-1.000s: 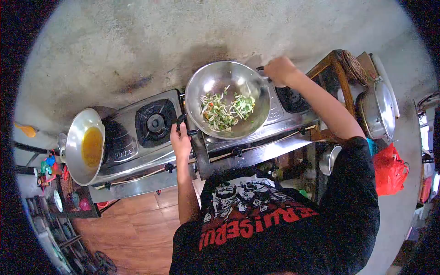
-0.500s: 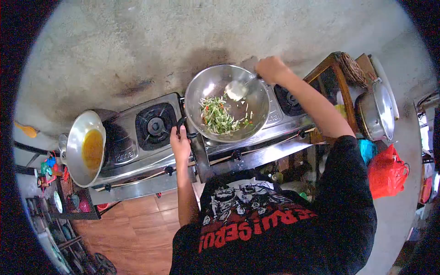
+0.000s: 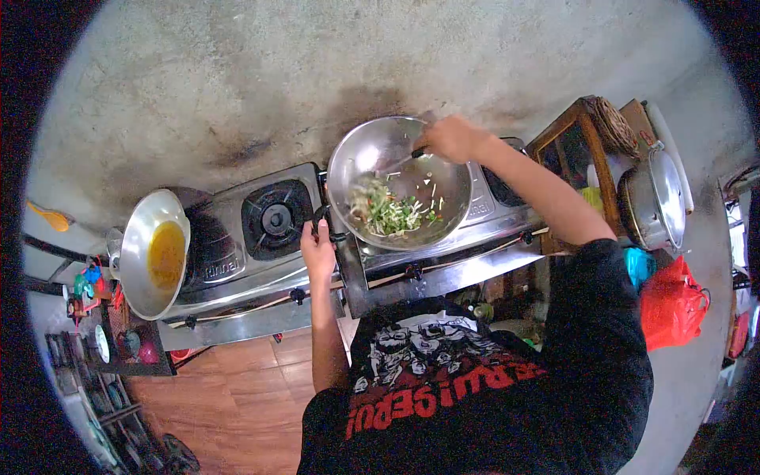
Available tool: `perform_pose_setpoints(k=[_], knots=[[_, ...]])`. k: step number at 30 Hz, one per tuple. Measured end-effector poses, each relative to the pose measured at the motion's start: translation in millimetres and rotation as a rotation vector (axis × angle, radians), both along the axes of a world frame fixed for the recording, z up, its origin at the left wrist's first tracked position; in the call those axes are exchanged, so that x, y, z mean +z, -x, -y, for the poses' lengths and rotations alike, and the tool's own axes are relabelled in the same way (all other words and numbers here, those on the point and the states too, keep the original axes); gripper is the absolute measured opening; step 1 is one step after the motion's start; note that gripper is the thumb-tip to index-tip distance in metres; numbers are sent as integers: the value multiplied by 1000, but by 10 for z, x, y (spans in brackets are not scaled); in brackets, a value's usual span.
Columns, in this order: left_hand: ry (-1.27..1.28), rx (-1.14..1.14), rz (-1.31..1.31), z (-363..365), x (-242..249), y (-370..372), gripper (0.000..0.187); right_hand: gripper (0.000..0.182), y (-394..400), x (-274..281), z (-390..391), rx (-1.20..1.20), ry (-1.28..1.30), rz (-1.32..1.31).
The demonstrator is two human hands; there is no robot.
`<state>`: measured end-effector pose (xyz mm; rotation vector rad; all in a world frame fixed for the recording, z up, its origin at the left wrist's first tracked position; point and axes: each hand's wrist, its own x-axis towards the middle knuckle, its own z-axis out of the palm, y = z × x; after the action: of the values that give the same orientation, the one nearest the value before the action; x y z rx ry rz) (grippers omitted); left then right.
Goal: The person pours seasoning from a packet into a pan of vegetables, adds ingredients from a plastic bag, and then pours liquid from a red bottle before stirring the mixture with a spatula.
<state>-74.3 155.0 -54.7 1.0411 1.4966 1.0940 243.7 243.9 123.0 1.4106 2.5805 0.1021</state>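
Observation:
A steel wok (image 3: pixel 374 141) sits on the right-hand stove and holds chopped green and white vegetables (image 3: pixel 400 215) with small red bits. My left hand (image 3: pixel 318 247) grips the black handle (image 3: pixel 323 215) on its left side. Over the wok's right rim, my right hand (image 3: pixel 455 140) is closed around the dark handle of a spatula (image 3: pixel 396 165). The spatula's blade end is among the vegetables on the wok's left side, blurred by motion and partly hidden by the food.
Left of the wok is a black burner (image 3: pixel 277 220). A second pan (image 3: pixel 138 253) with orange-brown liquid (image 3: pixel 167 255) stands tilted at the stove's far left. To the right are a wood-framed rack (image 3: pixel 598 146), a lidded pot (image 3: pixel 637 198) and a red plastic bag (image 3: pixel 673 309).
My right hand has moved slightly left and down, sweeping the spatula to the wok's left side. The vegetables are stirred and show more green. My left hand keeps its grip.

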Motion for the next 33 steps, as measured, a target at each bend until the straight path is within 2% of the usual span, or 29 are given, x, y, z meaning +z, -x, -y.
perform_pose_setpoints(k=[1, 2, 5, 6, 9, 14, 19, 21, 22, 25, 29, 33], knots=[[-3, 13, -9, -8, -38, -4, 66, 20, -43, 25, 68, 131, 20, -102], [-4, 24, -20, 2, -51, 1, 65, 27, -113, 64, 40, 103, 66, 75], [-6, 7, 8, 9, 17, -5, 62, 23, -251, 328, 120, 29, 100, 203], [-19, 25, -7, 18, 22, -20, 61, 19, -303, 357, 152, 20, 64, 130], [-22, -51, 45, 6, 42, 16, 63, 21, -340, 428, 293, -40, 26, 180], [8, 17, 3, 53, 97, -33, 65, 24, 72, 809, 918, -6, 66, 215], [0, 35, 12, 36, 66, -36, 65, 25, 316, 569, 1219, -54, 235, 268], [-42, 35, 55, 22, 0, -39, 64, 25, 316, 140, 1187, -156, 75, -14], [-42, 34, 55, 35, 7, -54, 64, 27, 368, 84, 1094, -239, 92, -15], [-14, 73, 34, 31, 41, -69, 63, 30, 283, 271, 1111, -275, 37, 60], [-61, 100, 21, 48, -48, -77, 57, 33, 150, 733, 1277, -195, 5, 118], [-45, 105, 9, 46, 1, -86, 56, 31, 13, 688, 1216, -151, 68, 231]])
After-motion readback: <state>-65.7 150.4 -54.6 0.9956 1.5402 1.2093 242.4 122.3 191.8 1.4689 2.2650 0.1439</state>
